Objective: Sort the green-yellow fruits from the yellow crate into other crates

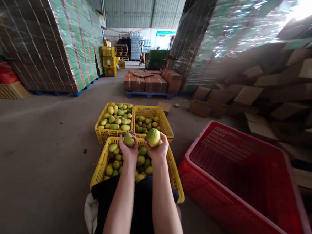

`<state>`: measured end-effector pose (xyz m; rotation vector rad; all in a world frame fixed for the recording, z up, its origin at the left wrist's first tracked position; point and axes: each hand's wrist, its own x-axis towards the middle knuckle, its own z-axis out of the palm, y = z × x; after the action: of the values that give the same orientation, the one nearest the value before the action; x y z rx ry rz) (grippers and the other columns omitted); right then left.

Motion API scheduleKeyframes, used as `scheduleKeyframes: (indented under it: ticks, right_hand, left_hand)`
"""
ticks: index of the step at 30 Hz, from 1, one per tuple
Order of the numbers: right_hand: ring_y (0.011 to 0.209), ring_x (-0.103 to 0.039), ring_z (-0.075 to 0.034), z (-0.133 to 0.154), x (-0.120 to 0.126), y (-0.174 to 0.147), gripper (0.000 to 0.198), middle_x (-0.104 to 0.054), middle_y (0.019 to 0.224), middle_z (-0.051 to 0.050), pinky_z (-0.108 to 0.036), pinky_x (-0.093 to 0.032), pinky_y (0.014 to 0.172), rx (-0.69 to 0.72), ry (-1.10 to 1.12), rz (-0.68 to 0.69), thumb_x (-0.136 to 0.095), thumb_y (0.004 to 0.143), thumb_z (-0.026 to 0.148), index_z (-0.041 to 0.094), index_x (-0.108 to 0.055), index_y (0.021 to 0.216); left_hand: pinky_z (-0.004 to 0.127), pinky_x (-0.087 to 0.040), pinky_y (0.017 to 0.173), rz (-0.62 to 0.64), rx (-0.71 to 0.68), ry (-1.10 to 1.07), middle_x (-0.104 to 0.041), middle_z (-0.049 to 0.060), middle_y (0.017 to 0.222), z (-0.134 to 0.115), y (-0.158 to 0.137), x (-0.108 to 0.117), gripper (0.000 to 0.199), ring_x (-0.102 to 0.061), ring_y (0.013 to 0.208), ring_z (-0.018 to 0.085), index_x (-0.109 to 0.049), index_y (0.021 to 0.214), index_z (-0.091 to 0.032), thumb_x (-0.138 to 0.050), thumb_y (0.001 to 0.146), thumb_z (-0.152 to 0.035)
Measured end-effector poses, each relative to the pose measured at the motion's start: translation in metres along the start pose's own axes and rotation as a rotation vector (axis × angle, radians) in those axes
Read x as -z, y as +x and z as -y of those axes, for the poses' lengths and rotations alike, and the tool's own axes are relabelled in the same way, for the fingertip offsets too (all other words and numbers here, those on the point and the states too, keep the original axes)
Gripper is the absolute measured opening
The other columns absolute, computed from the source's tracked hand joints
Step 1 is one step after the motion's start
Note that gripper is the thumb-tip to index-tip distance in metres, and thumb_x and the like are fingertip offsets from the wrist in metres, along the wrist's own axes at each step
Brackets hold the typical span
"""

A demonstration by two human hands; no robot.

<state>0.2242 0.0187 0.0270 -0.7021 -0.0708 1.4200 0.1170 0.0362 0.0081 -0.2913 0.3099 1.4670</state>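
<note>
My left hand [128, 151] holds a smooth green fruit [129, 139], its fingers curled around the side. In my right hand [158, 150] rests a larger, rounder yellow-green fruit [153, 137] with faint stripes, cupped from below. The exact kind of fruit is hard to tell. Both hands are raised over the near yellow crate [97, 170], which holds several green and yellow fruits [116, 165]. Just beyond stand two more yellow crates: the left one [101, 135] is heaped with fruit, while the right one [166, 125] holds a lower layer. My forearms hide part of the near crate.
A large red crate [203, 185] stands close on my right. Cardboard boxes [247, 92] lie piled behind it. Farther off are a blue pallet of flattened cartons [145, 84], stacked yellow crates [109, 61] and tall plastic-wrapped stacks [41, 46] on both sides.
</note>
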Motion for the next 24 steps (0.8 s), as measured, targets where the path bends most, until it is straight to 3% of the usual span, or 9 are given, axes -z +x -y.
scheduleKeyframes:
  ticks: [3,6,10,16,21,24]
  right_hand:
    - [0.050,-0.063,-0.017,0.004,0.006,0.004,0.031,-0.074,0.073,-0.009,-0.022,-0.044,0.036,0.019,-0.008,0.034,-0.050,0.086,0.040,0.015,-0.067,0.090]
    - [0.057,-0.067,-0.017,0.002,0.004,0.006,0.031,-0.075,0.076,-0.008,-0.024,-0.054,0.045,0.028,0.081,0.055,-0.050,0.089,0.041,0.016,-0.068,0.093]
    - [0.072,-0.071,-0.018,-0.009,-0.004,0.006,0.028,-0.073,0.077,-0.007,-0.028,-0.062,0.060,-0.056,0.235,-0.039,-0.051,0.094,0.040,0.016,-0.066,0.094]
    - [0.097,-0.071,-0.020,-0.018,-0.007,0.010,0.031,-0.073,0.096,-0.009,-0.029,-0.065,0.068,-0.142,0.338,-0.157,-0.052,0.097,0.046,0.018,-0.063,0.104]
    - [0.086,-0.071,-0.018,-0.016,-0.008,0.011,0.034,-0.071,0.084,-0.007,-0.025,-0.063,0.066,-0.138,0.249,-0.159,-0.050,0.098,0.049,0.018,-0.063,0.093]
    - [0.074,-0.070,-0.017,-0.011,-0.007,0.006,0.036,-0.070,0.075,-0.006,-0.022,-0.061,0.058,-0.154,0.216,-0.102,-0.050,0.097,0.050,0.017,-0.065,0.091]
  left_hand:
    - [0.020,-0.060,0.066,0.019,0.033,0.024,-0.072,0.014,0.095,0.007,-0.008,-0.005,0.042,-0.073,0.087,0.018,-0.064,0.117,-0.007,-0.040,0.101,-0.038]
    - [0.021,-0.061,0.066,0.008,0.030,0.109,-0.073,0.013,0.095,0.011,-0.013,-0.011,0.042,-0.074,0.082,0.018,-0.065,0.119,-0.008,-0.043,0.101,-0.038]
    - [0.024,-0.061,0.066,-0.043,0.015,0.143,-0.071,0.009,0.082,0.013,-0.013,-0.012,0.043,-0.071,0.070,0.017,-0.066,0.118,-0.011,-0.045,0.100,-0.043]
    - [0.026,-0.062,0.067,-0.117,0.105,0.101,-0.069,0.010,0.081,0.015,-0.007,-0.009,0.054,-0.070,0.075,0.019,-0.063,0.117,-0.007,-0.042,0.101,-0.054]
    - [0.025,-0.060,0.072,-0.091,0.037,0.108,-0.068,0.005,0.079,0.018,-0.004,-0.008,0.026,-0.068,0.074,0.015,-0.066,0.098,-0.014,-0.049,0.101,-0.034]
    - [0.025,-0.058,0.072,-0.011,-0.026,0.161,-0.069,0.003,0.080,0.019,-0.006,-0.007,0.028,-0.067,0.072,0.014,-0.067,0.085,-0.018,-0.049,0.100,-0.033]
